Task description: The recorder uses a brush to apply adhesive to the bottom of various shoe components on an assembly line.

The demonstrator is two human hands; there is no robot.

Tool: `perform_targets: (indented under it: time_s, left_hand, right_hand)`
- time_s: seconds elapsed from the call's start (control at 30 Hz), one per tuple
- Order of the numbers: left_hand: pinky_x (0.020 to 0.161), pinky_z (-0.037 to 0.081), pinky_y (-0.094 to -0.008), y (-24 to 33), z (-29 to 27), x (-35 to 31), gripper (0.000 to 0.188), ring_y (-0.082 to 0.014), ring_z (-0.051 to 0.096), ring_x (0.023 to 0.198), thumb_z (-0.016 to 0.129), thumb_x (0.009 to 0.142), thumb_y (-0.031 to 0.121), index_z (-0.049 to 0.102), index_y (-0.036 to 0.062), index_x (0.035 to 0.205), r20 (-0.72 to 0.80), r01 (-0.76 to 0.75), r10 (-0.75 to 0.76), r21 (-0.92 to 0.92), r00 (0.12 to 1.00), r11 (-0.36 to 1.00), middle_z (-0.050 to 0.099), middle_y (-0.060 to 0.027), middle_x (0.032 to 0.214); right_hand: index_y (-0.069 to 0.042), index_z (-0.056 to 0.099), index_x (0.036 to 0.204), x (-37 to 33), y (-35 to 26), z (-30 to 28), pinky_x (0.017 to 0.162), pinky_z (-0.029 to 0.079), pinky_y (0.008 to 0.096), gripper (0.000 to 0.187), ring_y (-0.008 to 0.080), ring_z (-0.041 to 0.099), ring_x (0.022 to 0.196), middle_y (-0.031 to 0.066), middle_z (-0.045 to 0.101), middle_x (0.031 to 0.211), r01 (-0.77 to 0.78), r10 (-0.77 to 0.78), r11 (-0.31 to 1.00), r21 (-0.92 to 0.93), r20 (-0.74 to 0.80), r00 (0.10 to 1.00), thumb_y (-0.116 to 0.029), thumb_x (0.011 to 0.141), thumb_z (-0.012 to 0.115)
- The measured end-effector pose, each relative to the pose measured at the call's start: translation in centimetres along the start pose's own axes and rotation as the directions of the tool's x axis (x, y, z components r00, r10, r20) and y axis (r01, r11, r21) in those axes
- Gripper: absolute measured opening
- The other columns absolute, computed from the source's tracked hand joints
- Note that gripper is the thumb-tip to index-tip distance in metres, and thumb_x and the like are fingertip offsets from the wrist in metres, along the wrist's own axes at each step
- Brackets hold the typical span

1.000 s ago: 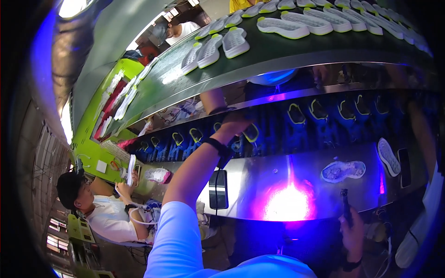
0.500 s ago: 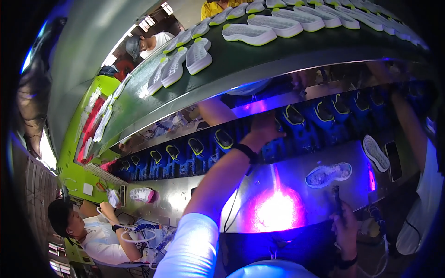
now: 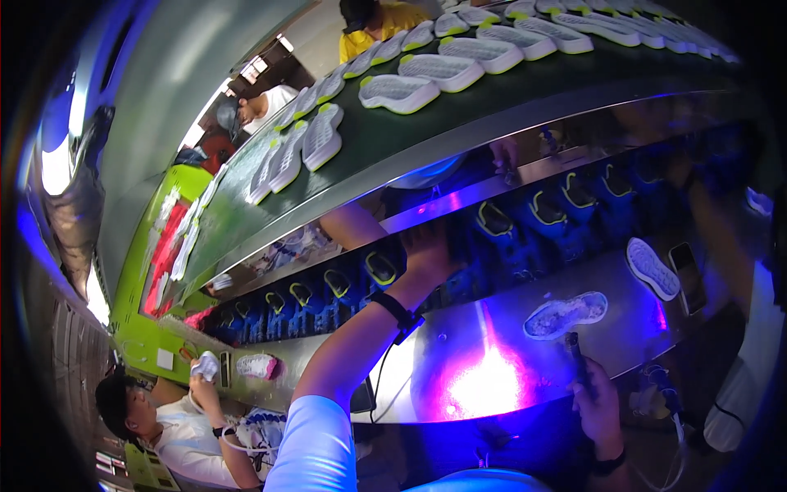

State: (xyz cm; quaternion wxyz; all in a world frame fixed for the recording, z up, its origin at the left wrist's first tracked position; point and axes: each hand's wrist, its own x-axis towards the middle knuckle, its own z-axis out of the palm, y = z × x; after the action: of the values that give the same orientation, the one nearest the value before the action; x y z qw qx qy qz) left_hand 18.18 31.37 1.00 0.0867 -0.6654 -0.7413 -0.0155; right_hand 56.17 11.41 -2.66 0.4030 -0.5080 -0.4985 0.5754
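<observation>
My left hand (image 3: pixel 428 256) reaches into a row of dark blue shoe uppers with yellow-edged openings. Its thumb stands apart from the fingers, which lie over the row between an upper (image 3: pixel 380 268) and another upper (image 3: pixel 495 219); deep shade hides what the fingertips touch. Low on the right, my right hand (image 3: pixel 600 403) is closed around a slim dark handled tool (image 3: pixel 578 365), its tip pointing up near a shoe sole. That pale sole (image 3: pixel 566 315) lies on the metal bench, mottled white inside. Beyond it rests a second white sole (image 3: pixel 653 271).
A dark phone (image 3: pixel 687 277) lies beside the second sole. Behind the uppers, a green conveyor belt (image 3: pixel 344 164) carries several white soles. A co-worker (image 3: pixel 184 426) sits at left near a pink-and-white shoe part (image 3: pixel 257 366). A hose with a blue fitting (image 3: pixel 662 392) hangs at right.
The whole view has shifted. My left hand has moved left along the row of uppers. My right hand still holds the dark tool below the pale sole.
</observation>
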Motion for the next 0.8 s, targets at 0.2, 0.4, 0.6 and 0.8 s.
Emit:
perform_targets:
  time_s: [0.2,0.4,0.6,0.8]
  left_hand:
    - [0.123,0.026,-0.0488,7.9,1.2,7.6,0.134,-0.0415,0.025,0.151,0.091,0.06,0.056,0.017,0.0042,0.16,0.215,0.019,0.057,-0.335,0.975,0.942,0.026,-0.0248,0.162]
    - [0.114,0.04,-0.0457,7.7,2.8,4.2,0.087,-0.0374,0.048,0.133,0.091,0.06,0.044,0.059,0.004,0.129,-0.331,-0.182,0.045,-0.397,0.943,0.9,0.059,-0.0195,0.132]
    - [0.109,0.045,-0.0513,3.9,-6.9,-15.5,0.088,-0.0465,0.046,0.134,0.09,0.065,0.034,0.054,0.0069,0.14,-0.053,-0.437,0.483,-0.522,0.874,0.733,0.038,-0.0252,0.149]
    - [0.095,0.051,-0.0476,1.0,-9.3,-27.7,0.078,-0.0367,0.063,0.114,0.075,0.08,0.04,0.048,0.0061,0.144,0.101,-0.489,0.544,-0.326,0.833,0.809,0.058,-0.0198,0.128]
  right_hand:
    - [0.0,0.05,0.143,-1.3,0.0,-3.7,0.057,0.046,0.022,0.05,0.0061,0.054,0.065,0.0034,0.065,0.094,-0.011,0.007,0.998,-0.063,-0.054,0.998,0.003,0.094,0.059]
    - [0.001,0.053,0.139,-3.5,0.9,-6.1,0.059,0.05,0.0239,0.047,0.0076,0.06,0.067,0.0052,0.07,0.092,0.013,-0.012,1.0,0.012,-0.086,0.996,-0.003,0.095,0.066]
    - [0.001,0.059,0.132,-4.3,2.1,-4.9,0.057,0.048,0.0227,0.037,0.0064,0.058,0.065,0.0055,0.073,0.095,0.023,-0.029,0.995,-0.1,-0.059,0.998,-0.003,0.095,0.065]
    - [-0.002,0.057,0.142,-6.6,-1.2,0.1,0.058,0.047,0.0224,0.046,0.0058,0.057,0.067,0.0045,0.072,0.095,0.132,-0.122,0.979,-0.156,0.073,0.99,-0.008,0.097,0.065]
